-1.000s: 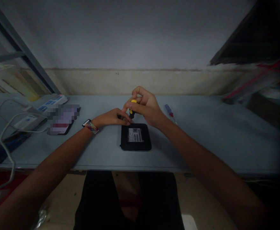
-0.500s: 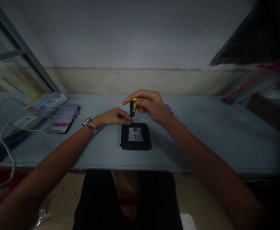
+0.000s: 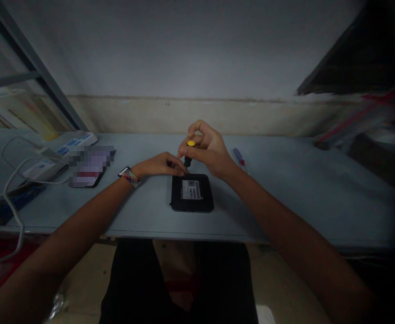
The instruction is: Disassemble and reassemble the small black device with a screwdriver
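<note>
A flat black box with rounded corners point(image 3: 206, 189) lies on the table, a white printed label point(image 3: 191, 190) on its upper face. My right hand point(image 3: 209, 148) grips a short screwdriver with a black and yellow handle point(image 3: 188, 158), held nearly upright over the box's far left corner. Its tip meets the box near that corner, partly hidden by fingers. My left hand point(image 3: 165, 164) rests at the same corner, thumb and fingers drawn together beside the screwdriver's shaft; whether they pinch the shaft or something small is hidden. A multicoloured band point(image 3: 130, 176) circles the left wrist.
Right of my right hand lies a second screwdriver with a purple and red handle point(image 3: 239, 156). At left are a phone point(image 3: 94, 166), a white power strip point(image 3: 62, 153) and white cables point(image 3: 13, 211). A wall point(image 3: 184, 114) rises behind the table.
My right hand has turned around the screwdriver handle, its index finger now curled up rather than stretched over the top. The purple-handled screwdriver shows more fully. My left hand and the box stay put.
</note>
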Motion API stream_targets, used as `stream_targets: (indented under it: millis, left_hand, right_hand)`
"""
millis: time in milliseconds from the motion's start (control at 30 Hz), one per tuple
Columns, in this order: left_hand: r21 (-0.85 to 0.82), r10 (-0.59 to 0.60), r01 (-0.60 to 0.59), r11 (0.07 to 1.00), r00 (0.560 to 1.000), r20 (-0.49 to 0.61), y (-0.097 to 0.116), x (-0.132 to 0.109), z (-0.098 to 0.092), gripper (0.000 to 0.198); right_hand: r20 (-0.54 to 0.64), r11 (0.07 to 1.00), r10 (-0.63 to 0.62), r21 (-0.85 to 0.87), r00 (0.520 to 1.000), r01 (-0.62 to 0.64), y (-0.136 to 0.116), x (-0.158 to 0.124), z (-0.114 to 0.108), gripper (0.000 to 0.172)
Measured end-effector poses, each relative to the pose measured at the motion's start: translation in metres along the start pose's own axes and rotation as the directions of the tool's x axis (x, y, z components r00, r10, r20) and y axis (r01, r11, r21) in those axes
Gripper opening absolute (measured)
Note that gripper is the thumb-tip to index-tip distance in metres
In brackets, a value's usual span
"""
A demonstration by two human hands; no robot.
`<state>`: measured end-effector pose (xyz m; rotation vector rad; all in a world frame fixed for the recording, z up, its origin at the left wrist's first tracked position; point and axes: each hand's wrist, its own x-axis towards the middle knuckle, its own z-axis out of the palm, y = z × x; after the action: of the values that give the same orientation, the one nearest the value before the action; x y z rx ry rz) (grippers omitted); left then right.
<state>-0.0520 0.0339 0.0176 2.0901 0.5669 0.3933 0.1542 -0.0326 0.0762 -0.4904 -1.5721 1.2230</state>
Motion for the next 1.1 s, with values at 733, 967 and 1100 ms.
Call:
stream_targets:
  millis: [733, 967, 1100]
  left_hand:
    - [0.002, 0.014, -0.014, 1.000, 1.000, 0.005, 0.000, -0.001, 0.000, 0.032]
    - [0.031, 0.003, -0.003, 1.000, 1.000, -0.003, -0.001, -0.001, 0.000, 0.031]
    - [0.006, -0.008, 0.008, 1.000, 1.000, 0.014, 0.004, -0.002, 0.000, 0.032]
  right_hand:
    - [0.036, 1.000, -0.006, -0.015, 0.999, 0.006, -0.008, -0.002, 0.000, 0.025]
    - [-0.002, 1.000, 0.015, -0.012, 1.000, -0.015, -0.002, -0.001, 0.000, 0.050]
    - [0.005, 0.997, -0.036, -0.073, 0.999, 0.037, -0.006, -0.002, -0.007, 0.036]
